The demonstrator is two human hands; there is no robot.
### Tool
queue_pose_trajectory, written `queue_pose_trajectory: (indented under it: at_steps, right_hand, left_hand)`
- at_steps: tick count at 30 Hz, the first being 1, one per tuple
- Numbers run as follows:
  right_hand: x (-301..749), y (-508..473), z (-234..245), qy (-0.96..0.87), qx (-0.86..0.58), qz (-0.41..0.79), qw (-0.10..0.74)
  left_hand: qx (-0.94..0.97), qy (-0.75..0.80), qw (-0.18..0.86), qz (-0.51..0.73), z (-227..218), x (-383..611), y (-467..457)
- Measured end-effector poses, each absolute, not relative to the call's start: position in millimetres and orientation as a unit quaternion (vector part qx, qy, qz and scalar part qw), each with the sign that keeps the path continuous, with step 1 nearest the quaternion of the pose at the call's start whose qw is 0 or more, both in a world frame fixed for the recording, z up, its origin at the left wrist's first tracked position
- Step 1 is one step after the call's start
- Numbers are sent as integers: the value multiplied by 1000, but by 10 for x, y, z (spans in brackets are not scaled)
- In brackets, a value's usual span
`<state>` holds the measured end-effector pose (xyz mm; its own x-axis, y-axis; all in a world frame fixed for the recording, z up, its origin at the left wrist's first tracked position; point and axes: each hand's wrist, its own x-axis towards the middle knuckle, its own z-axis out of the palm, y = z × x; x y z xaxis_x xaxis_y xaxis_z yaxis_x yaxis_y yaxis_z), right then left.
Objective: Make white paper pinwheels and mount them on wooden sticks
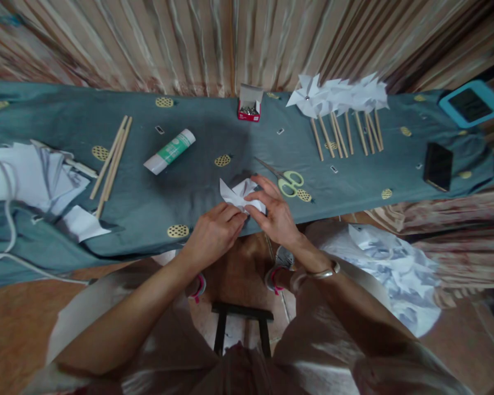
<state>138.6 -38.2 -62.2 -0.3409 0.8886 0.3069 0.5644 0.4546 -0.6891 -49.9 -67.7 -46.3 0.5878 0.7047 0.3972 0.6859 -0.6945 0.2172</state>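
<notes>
A white pinwheel point(233, 193) sits between a person's hands at the near edge of the table point(197, 197). The fingers of the left hand point(216, 231) pinch its near side; those of the right hand point(278, 216) curl around the other. Too hard a squeeze could crease the paper, while a slackened finger might let a fold spring loose. Scissors point(287, 182) lie just beyond the right knuckles, where a careless sweep could knock them.
</notes>
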Motion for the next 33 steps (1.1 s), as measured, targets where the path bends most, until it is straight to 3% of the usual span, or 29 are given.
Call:
queue_pose_trajectory:
  at_steps: [33]
  right_hand:
    - [1390,-404,-622,-785,-458,230,348]
  left_hand:
    - [895,380,45,230,-439,-518,-685]
